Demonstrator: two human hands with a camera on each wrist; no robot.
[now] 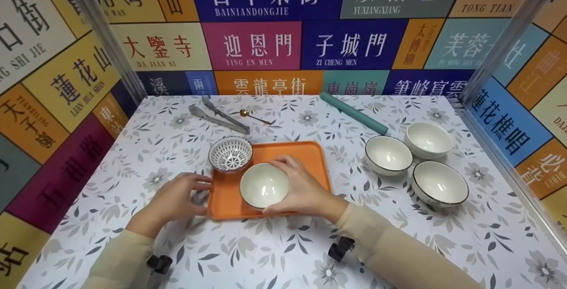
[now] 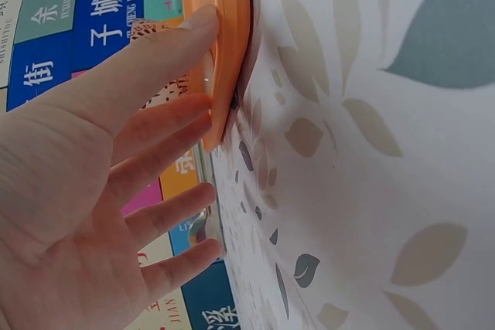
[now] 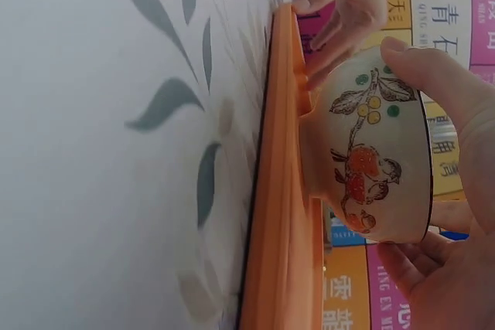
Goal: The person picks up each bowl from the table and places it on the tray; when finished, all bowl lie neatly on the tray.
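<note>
My right hand (image 1: 303,187) grips a cream bowl (image 1: 262,186) with a dark rim, thumb at the near side and fingers at the far side. Birds and berries decorate its outside, seen on the bowl (image 3: 371,144) in the right wrist view. The bowl is upright over the orange tray (image 1: 310,156); whether its foot rests on the tray I cannot tell. At the tray's left edge is my left hand (image 1: 179,198), fingers spread and loosely bent, the thumb touching the rim in the left wrist view. A black-and-white patterned bowl (image 1: 231,155) sits at the tray's far left corner.
Three cream bowls, a left one (image 1: 389,156), a back one (image 1: 429,140) and a front one (image 1: 440,183), stand grouped at the right. Behind the tray lie grey tongs (image 1: 219,118), a small gold spoon (image 1: 254,116) and a green rod (image 1: 353,113). Printed walls enclose the table.
</note>
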